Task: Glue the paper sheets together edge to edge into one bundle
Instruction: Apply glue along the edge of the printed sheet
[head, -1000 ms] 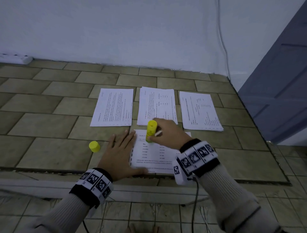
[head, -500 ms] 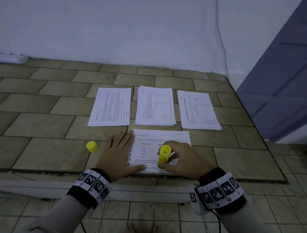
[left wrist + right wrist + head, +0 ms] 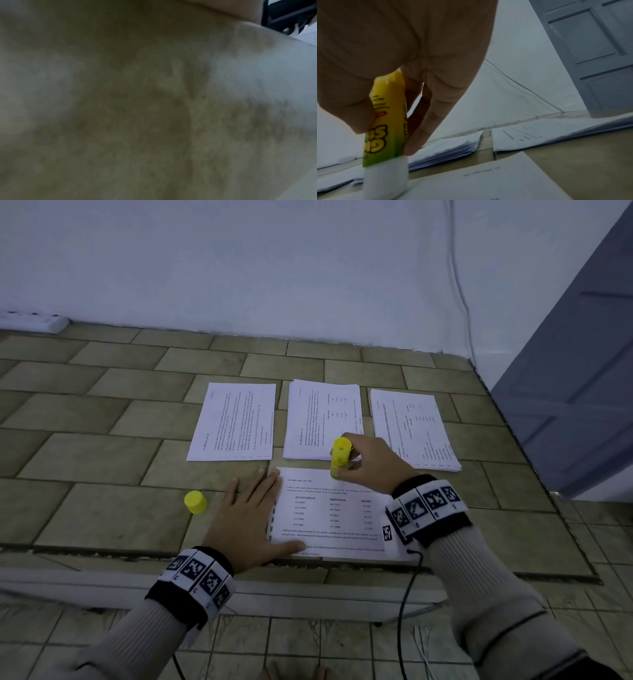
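Tiled surface, near edge: left hand (image 3: 247, 518) lying flat, pinning sheet (image 3: 329, 515). Right hand (image 3: 371, 462) gripping glue stick (image 3: 340, 458), now returning from sheet's near edge to far edge; gluing continuing.

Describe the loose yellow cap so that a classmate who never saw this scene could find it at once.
Start at the tan tiled floor, then find the flat left hand at the printed sheet's edge. Just left of it stands the small yellow plastic cap, short and alone, unlike the taller yellow glue stick held in the right hand.
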Motion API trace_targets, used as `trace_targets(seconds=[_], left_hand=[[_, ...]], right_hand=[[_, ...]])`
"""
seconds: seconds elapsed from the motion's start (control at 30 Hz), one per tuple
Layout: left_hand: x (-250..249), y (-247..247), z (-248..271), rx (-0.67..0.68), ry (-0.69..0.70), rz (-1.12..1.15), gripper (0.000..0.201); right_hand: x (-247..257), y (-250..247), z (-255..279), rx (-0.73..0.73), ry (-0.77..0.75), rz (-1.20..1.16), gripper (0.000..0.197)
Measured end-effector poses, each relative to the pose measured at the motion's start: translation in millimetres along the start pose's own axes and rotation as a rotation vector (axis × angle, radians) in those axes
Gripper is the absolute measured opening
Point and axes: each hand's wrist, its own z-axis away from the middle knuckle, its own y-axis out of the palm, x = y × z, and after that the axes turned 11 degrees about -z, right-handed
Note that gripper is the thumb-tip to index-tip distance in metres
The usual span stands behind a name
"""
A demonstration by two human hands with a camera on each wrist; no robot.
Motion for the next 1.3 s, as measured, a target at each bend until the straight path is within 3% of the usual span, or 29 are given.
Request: trace_targets(seconds=[0.2, 0.37, 0.7, 0.8, 1.03, 1.3], left_hand=[[0, 0, 0, -0.016, 0.003, 0.010, 0.130], [0, 0, 0, -0.010, -0.002, -0.003, 0.130], [-2, -2, 1, 0.023, -0.005, -0.026, 0.131], [-2, -2, 0, 0.018, -0.002, -0.022, 0.131], [-1, -1, 1, 0.020, 0.002, -0.024, 0.131], [0, 0, 0, 0.019, 0.005, -0.022, 0.129]], right_hand=[[-2, -3, -1, -0.041, -0.011, -0.013, 0.012], [-7, -6, 34, -0.053, -0.050, -0.036, 0.012], [-10, -23, 114, -0.029, 0.110, -0.065, 0.015], [-11, -24, 122, -0.033, 0.097, -0.067, 0.016], [-14, -28, 114, -0.091, 0.115, -0.067, 0.017], [-25, -42, 65, -0.129, 0.066, 0.068, 0.013]])
